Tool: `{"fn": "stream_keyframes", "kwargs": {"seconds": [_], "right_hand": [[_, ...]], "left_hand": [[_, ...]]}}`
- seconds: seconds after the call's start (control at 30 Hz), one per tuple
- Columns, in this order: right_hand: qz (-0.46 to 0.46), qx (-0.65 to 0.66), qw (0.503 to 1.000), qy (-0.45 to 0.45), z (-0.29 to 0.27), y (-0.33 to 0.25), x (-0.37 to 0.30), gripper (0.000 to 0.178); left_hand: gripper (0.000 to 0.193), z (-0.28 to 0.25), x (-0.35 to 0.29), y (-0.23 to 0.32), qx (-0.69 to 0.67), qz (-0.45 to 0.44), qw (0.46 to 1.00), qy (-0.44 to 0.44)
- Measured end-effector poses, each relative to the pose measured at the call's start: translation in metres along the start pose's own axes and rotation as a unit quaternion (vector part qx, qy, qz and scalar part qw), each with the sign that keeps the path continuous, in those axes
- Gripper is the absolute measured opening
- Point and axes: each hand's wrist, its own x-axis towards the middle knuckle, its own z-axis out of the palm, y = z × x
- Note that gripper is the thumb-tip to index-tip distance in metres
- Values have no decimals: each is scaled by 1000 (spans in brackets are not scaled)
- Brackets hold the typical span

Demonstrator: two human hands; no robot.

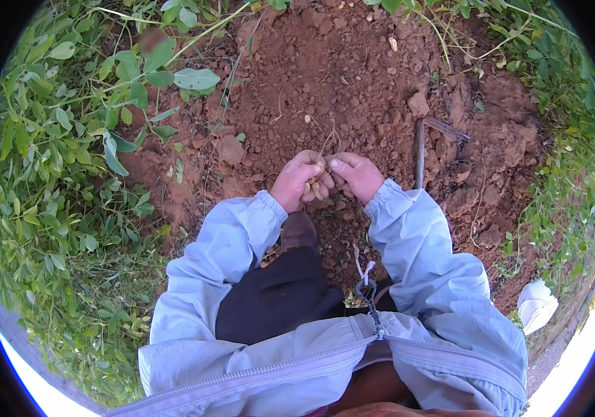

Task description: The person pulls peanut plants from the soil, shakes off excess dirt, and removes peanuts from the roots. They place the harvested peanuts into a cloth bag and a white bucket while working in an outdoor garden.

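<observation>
My left hand (pixel 293 183) is closed around several pale, soil-dusted peanuts (pixel 320 187), some showing between the fingers. Close beside it, my right hand (pixel 360 178) pinches at the same small cluster with thumb and fingers. Thin roots (pixel 332 139) rise from between the two hands over the soil. What lies under the right fingers is mostly hidden. Both hands are held together above the reddish-brown soil (pixel 311 69), just beyond my shoe (pixel 299 233). A loose peanut (pixel 392 44) lies on the soil at the far side.
Leafy green plants (pixel 68 153) spread along the left, with more plants (pixel 575 111) at the right. A hand tool (pixel 420 153) with a thin handle rests on the soil right of my hands. A white crumpled thing (pixel 537 306) lies at the lower right.
</observation>
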Motion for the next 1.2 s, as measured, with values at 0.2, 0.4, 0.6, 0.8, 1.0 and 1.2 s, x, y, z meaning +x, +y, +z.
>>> {"fn": "stream_keyframes", "kwargs": {"seconds": [0.2,0.4,0.6,0.8,1.0,1.2], "right_hand": [[-14,271,961,-49,1,8,-10,27],[-52,429,897,-95,7,-8,-33,32],[-243,594,751,-158,-51,-43,-50,38],[-82,175,979,67,-39,-8,-41,45],[-126,68,988,-58,-1,3,-15,40],[-193,55,979,-24,12,-5,-19,25]], "left_hand": [[16,14,-3,7,-5,-26,998,-49],[21,25,-1,25,-24,-48,983,-175],[17,-5,-8,26,-141,-68,967,-201],[13,13,-8,23,-83,-81,986,-122],[16,25,-5,10,59,-46,997,-18],[24,32,-4,8,75,-10,996,56]]}}
